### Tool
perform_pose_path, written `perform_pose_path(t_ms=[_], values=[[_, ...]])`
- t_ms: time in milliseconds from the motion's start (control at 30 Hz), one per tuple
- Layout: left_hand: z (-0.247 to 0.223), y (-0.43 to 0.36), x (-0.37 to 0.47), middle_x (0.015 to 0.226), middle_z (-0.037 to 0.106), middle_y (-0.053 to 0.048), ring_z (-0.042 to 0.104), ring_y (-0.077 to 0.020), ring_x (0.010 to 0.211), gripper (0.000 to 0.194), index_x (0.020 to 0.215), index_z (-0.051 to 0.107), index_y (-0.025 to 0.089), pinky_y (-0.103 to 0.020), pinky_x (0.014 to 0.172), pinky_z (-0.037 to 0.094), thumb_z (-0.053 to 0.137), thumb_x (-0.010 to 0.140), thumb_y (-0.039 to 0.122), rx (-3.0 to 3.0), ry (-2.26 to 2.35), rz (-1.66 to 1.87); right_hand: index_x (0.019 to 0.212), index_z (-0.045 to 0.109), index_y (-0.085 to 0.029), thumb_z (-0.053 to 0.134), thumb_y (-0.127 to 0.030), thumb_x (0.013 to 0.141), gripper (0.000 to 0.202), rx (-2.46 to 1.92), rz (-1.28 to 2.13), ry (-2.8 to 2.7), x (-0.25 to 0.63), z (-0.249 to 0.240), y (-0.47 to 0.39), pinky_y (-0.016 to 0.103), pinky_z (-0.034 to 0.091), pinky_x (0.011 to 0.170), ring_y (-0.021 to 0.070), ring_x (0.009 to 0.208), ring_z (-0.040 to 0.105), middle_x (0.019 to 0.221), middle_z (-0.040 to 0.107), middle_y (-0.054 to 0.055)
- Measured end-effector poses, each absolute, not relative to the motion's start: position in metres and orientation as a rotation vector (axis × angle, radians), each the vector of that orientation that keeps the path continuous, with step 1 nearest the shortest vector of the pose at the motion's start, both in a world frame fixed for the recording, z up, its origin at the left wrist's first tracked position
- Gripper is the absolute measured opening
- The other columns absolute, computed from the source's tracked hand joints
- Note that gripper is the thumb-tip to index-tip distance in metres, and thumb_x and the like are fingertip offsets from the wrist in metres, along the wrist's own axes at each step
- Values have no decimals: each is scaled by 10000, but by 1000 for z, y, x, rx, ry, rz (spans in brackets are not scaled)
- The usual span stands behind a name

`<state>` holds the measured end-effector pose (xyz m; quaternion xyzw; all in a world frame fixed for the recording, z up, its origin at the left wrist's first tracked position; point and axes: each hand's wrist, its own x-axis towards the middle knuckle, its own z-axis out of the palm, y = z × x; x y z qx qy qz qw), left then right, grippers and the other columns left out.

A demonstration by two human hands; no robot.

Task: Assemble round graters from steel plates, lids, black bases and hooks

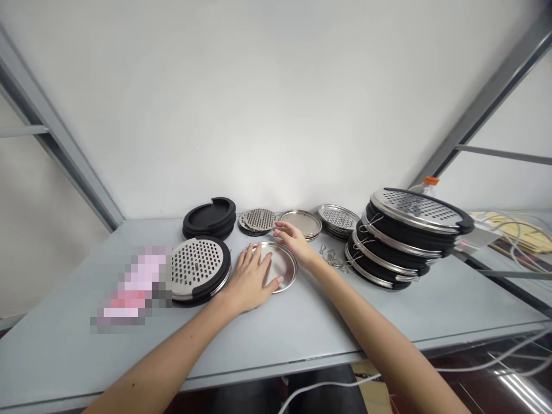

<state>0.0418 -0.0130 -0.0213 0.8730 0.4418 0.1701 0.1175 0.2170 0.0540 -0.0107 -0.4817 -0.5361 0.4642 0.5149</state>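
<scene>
My left hand is open, fingers spread, over the left side of a shallow round metal tray on the table. It covers part of the rim. Beyond the tray, my right hand has its fingers stretched to the left, with the fingertips at the right edge of a perforated metal disc. That disc tops a small stack. I cannot tell whether the fingertips touch it. To the left of my left hand lies a perforated metal disc in a black holder.
Black round holders are stacked at the back left. Shallow trays and patterned discs stand along the wall. Small metal clips lie near a tall, leaning stack of assembled units. An orange-capped bottle is behind it.
</scene>
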Motion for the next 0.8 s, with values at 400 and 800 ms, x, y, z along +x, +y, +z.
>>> perform_pose_path(t_ms=[400,800], values=[[-15,-11,39,1543,194,-146,91,-327,1431,584,1324,431,183,-497,1136,166,485,867,541,2596,1235,437,1268,513,-173,572,-384,801,515,-1286,1020,-1304,209,-25,69,415,451,959,241,1111,573,1174,625,121],[-19,-11,37,1561,109,-153,29,-344,1431,601,1386,365,191,-511,1118,189,442,895,528,2514,1346,441,1297,517,-239,639,-333,766,553,-1129,1273,-1240,213,-17,75,423,437,1003,249,1267,464,1437,437,84]])
